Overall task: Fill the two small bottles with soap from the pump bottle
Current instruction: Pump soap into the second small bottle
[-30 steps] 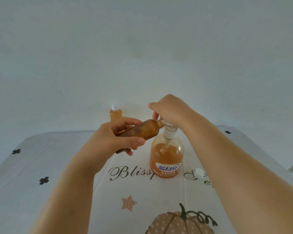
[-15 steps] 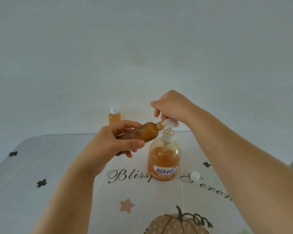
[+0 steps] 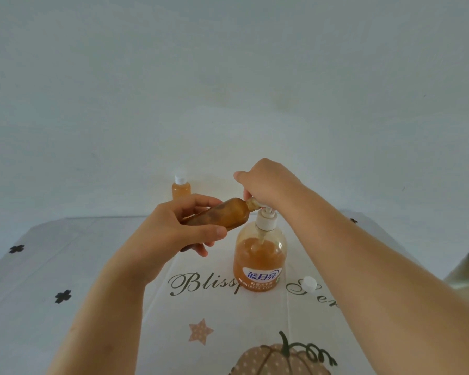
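second fill in hand; your left hand [image 3: 173,228] grips the small bottle [image 3: 222,215] tilted, mouth at the spout; your right hand [image 3: 268,182] curls over the pump bottle [image 3: 259,255] head; next, press steadily, mouth aligned

Soft, even daylight, moderately bright, gives the wall [image 3: 228,77] a cool grey-green cast. Its source cannot be placed, and shadows on the tablecloth [image 3: 65,266] are faint and edgeless. The soap [image 3: 252,253] glows amber in the pump bottle [image 3: 276,235], which shows one small highlight on its shoulder; the small bottle [image 3: 222,216] looks murkier. Wide-angle distortion bows the table's far edge and swells the right forearm [image 3: 390,280] at lower right. Focus is slightly soft, yet the label [image 3: 260,276] stays legible.
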Demonstrator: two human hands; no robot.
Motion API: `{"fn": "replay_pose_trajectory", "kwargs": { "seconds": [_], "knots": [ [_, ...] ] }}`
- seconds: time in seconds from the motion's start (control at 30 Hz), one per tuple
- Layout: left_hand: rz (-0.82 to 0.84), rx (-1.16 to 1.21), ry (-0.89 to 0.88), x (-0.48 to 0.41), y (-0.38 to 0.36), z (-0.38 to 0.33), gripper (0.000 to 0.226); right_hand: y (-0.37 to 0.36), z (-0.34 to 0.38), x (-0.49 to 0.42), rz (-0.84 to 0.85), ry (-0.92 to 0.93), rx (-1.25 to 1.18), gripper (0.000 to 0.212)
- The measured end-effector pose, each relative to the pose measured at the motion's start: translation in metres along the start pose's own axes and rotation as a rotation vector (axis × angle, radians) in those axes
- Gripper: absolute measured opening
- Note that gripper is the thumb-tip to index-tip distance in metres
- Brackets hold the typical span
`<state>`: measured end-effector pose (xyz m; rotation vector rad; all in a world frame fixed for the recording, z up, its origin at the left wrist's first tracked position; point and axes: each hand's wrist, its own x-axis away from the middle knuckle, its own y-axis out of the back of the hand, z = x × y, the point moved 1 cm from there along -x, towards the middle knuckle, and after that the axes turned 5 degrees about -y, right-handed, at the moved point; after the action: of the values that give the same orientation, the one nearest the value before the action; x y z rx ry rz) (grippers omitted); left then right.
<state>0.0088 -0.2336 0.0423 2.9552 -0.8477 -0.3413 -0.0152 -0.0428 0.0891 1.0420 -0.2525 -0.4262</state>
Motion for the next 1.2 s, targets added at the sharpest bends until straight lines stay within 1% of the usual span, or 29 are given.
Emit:
{"fn": "replay_pose_trajectory", "kwargs": {
  "seconds": [0.17, 0.27, 0.37, 0.57, 0.67, 0.8, 0.87, 1.2],
  "knots": [
    [0.019, -0.010, 0.001, -0.001, -0.001, -0.001, 0.036, -0.002, -0.004, -0.004, -0.020, -0.040, 0.000, 0.036],
    [0.026, -0.045, 0.014, -0.002, 0.001, 0.003, 0.044, -0.010, -0.006, -0.007, 0.002, -0.069, 0.009, 0.033],
    [0.027, -0.059, 0.020, -0.003, 0.002, 0.007, 0.046, -0.013, -0.005, -0.009, 0.034, -0.093, 0.007, 0.031],
    [0.030, -0.060, 0.018, 0.000, 0.001, 0.002, 0.038, -0.012, -0.006, -0.008, 0.041, -0.089, 0.020, 0.031],
    [0.026, -0.039, 0.011, 0.001, 0.000, 0.000, 0.036, -0.005, -0.002, -0.002, 0.041, -0.081, 0.042, 0.035],
    [0.022, -0.014, -0.004, 0.002, -0.001, -0.003, 0.034, 0.006, 0.002, 0.004, 0.031, -0.037, 0.070, 0.055],
    [0.019, -0.010, -0.011, 0.001, -0.001, -0.003, 0.034, 0.006, 0.003, 0.004, 0.028, -0.040, 0.074, 0.059],
    [0.004, -0.005, 0.001, 0.001, -0.001, -0.002, 0.036, 0.004, -0.002, 0.003, 0.028, -0.043, 0.008, 0.054]
  ]
}}
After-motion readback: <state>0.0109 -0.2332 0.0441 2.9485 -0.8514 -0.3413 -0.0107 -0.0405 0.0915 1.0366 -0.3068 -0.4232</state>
